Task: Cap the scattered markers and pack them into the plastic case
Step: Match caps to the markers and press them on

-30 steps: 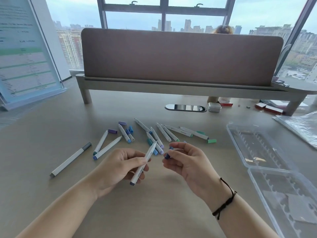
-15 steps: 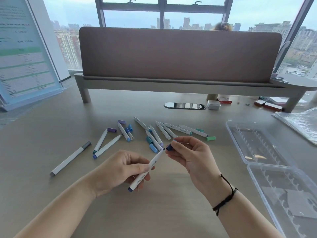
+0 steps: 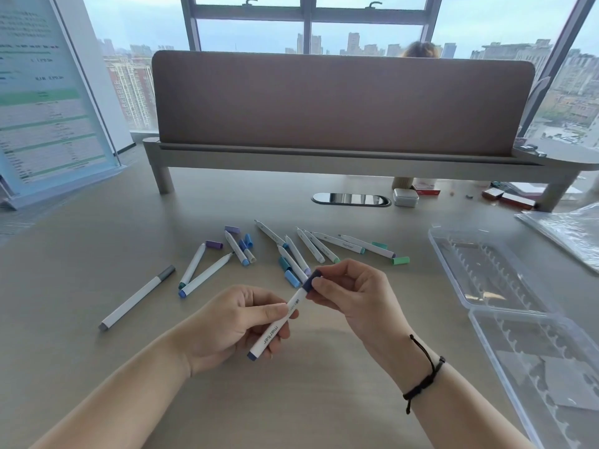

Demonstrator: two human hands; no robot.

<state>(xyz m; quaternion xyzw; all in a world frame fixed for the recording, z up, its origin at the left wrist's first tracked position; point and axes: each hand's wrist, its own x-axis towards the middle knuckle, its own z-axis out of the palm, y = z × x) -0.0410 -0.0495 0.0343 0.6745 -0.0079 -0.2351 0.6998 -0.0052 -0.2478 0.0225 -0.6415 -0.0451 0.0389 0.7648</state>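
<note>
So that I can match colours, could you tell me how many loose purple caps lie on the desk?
2: one purple cap at the pile's far edge, a second purple cap nearer left, by a white marker. More may hide under markers.

Daylight pours through the tall window, a hazy city skyline beyond. A brown divider panel stands on a grey raised shelf across the pale bench. On the left leans a printed sign board. An oval cable port sits in the benchtop.
</note>
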